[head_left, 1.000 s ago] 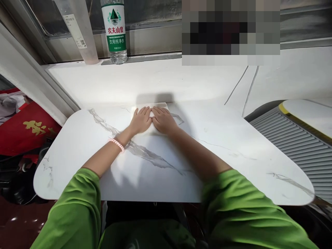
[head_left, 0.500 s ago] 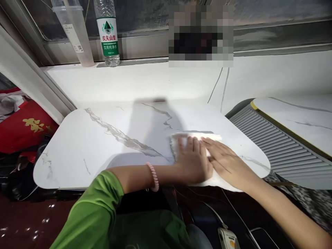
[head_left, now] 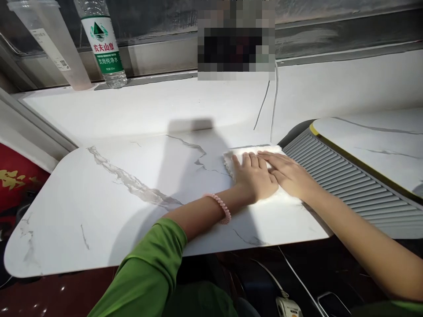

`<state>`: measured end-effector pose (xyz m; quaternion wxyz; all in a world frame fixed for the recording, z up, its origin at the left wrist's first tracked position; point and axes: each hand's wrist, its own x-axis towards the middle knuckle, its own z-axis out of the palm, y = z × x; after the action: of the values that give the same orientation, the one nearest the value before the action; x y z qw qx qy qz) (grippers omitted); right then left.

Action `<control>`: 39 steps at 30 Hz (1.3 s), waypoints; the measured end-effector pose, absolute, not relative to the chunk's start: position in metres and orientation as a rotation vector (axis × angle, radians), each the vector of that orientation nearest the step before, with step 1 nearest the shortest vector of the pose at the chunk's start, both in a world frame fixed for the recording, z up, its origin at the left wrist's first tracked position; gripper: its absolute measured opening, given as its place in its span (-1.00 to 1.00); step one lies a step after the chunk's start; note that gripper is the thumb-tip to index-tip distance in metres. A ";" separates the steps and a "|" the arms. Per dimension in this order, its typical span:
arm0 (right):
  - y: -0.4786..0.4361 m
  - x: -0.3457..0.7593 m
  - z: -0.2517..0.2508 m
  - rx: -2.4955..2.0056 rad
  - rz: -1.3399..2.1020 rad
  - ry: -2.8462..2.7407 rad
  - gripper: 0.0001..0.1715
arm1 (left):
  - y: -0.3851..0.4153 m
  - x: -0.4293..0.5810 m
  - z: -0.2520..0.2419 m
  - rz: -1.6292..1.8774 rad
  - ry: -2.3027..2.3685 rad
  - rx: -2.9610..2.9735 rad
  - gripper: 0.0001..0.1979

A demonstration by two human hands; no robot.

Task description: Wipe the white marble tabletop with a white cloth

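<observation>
My left hand point(head_left: 256, 178), with a pink coiled band point(head_left: 222, 208) at the wrist, lies flat on a white cloth point(head_left: 238, 152). Its fingers are stretched out and point away from me. Beside it, touching, my right hand point(head_left: 291, 174) also presses flat on the cloth with fingers extended. The cloth rests on the right part of a white marble-patterned table point(head_left: 72, 207), near its back edge. Part of the cloth is hidden under both hands.
A labelled water bottle point(head_left: 105, 53) and a clear plastic cup point(head_left: 54, 48) stand on the window ledge. A ribbed grey panel point(head_left: 350, 180) and another marble-patterned top point(head_left: 380, 136) are at the right. A power strip point(head_left: 288, 307) with cords lies below the table's front edge.
Both hands and the cloth have moved away from me, toward the table's back edge. The camera view has shifted, so the bottle and cup sit farther left.
</observation>
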<state>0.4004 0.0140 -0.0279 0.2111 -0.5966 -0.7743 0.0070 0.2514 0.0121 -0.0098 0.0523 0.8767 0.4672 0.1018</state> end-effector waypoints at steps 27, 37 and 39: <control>0.141 0.382 -0.033 -1.693 -0.069 -2.161 -0.42 | 0.135 0.238 -0.007 0.234 1.541 2.540 -0.41; 0.008 0.350 -0.035 -1.739 -0.128 -2.120 -0.35 | 0.019 0.199 -0.005 0.249 1.382 2.623 -0.42; -0.026 0.340 -0.035 -1.714 -0.125 -2.130 -0.33 | -0.011 0.185 -0.003 0.236 1.342 2.636 -0.41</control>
<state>0.3395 -0.0265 -0.0347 0.2010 -0.6135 -0.7624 -0.0447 0.1851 -0.0109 -0.0033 0.0869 0.8850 0.4505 0.0792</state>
